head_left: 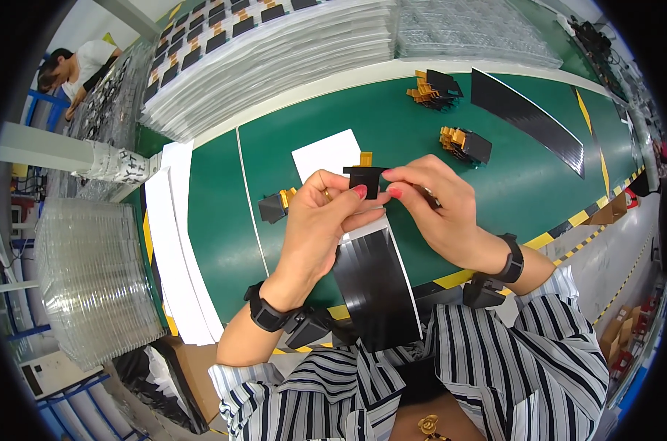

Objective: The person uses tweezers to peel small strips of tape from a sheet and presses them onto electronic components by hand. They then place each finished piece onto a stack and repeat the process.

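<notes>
Between its thumb and fingers, my left hand (311,220) holds a small flat black part (363,185) with an orange flex-cable tab (366,159) sticking up behind it. Across the part's upper edge lies a thin black strip (370,170). My right hand (447,213) pinches the strip's right end between thumb and index finger. Under my hands, a glossy black sheet (377,287) with a pale edge hangs over the table's near side. Similar black-and-orange parts lie to the left (272,209) and in two piles to the right, a near pile (467,145) and a far pile (436,90).
A white sheet (320,151) lies beyond my hands, a long black sheet (528,117) at right. Stacked trays of parts (275,81) and clear trays (473,33) line the back. Long white sheets (179,250), a post (61,151) and another person (76,70) are left.
</notes>
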A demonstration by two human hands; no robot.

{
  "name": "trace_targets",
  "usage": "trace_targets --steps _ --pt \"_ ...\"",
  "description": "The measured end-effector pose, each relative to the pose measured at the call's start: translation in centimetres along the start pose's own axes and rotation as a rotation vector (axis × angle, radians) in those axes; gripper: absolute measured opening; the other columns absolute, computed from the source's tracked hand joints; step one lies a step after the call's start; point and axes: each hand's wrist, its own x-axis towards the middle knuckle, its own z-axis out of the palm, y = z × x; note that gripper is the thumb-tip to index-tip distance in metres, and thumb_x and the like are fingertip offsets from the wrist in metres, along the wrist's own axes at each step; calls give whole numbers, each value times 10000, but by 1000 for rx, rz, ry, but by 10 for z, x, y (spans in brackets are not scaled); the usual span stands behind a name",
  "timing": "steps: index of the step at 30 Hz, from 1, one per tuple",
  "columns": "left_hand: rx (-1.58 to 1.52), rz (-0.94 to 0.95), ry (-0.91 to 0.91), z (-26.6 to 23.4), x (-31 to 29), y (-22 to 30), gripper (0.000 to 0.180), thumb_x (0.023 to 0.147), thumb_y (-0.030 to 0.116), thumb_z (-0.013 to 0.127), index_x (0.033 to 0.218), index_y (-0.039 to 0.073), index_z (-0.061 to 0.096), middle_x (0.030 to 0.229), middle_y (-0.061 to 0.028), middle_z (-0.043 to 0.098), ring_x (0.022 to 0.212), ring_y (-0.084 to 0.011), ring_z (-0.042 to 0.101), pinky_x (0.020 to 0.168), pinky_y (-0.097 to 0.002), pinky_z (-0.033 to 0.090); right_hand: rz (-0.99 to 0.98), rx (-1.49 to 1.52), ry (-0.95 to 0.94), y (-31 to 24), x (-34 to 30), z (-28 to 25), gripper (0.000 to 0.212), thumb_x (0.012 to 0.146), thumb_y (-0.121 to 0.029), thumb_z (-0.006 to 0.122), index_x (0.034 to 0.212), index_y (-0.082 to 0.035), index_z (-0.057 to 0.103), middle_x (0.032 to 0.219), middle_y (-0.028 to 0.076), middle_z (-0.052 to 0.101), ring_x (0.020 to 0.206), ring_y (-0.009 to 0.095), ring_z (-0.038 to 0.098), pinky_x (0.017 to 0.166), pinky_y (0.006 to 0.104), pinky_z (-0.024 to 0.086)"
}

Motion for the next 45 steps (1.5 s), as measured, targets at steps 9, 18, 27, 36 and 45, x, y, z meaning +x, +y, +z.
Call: trace_targets --steps 9,18,27,36,45 --pt "-40 -18 -55 7 3 -5 97 807 -62 473 838 14 421 900 -170 580 860 -277 603 739 -354 529 187 110 -27 9 -4 -4 120 794 20 547 907 29 585 783 64 543 641 99 558 486 185 370" --pt "152 58 -88 5 0 -7 85 790 -21 543 821 6 469 859 -115 590 800 -199 603 739 -281 492 370 211 -55 6 -4 -4 48 789 16 549 823 42 570 748 36 513 610 51 529 472 171 356" --pt "1080 777 197 9 -5 1 117 729 68 650 808 11 585 796 -41 598 689 -107 522 659 -225 411 197 120 -8 -2 1 -7 27 772 17 562 796 28 562 720 23 500 501 26 376 426 189 288" --pt "681 266 67 14 -6 1 82 752 32 600 828 11 577 741 14 569 691 -55 498 648 -191 409 134 79 -79 -2 2 -9 26 768 13 558 793 23 556 719 30 505 501 39 376 431 188 282" --pt "417 213 16 22 0 -9 83 805 30 545 881 0 558 749 -22 574 691 -61 527 653 -200 446 275 130 -137 -3 1 -21 80 783 23 519 849 24 564 733 54 510 561 80 414 484 205 329"
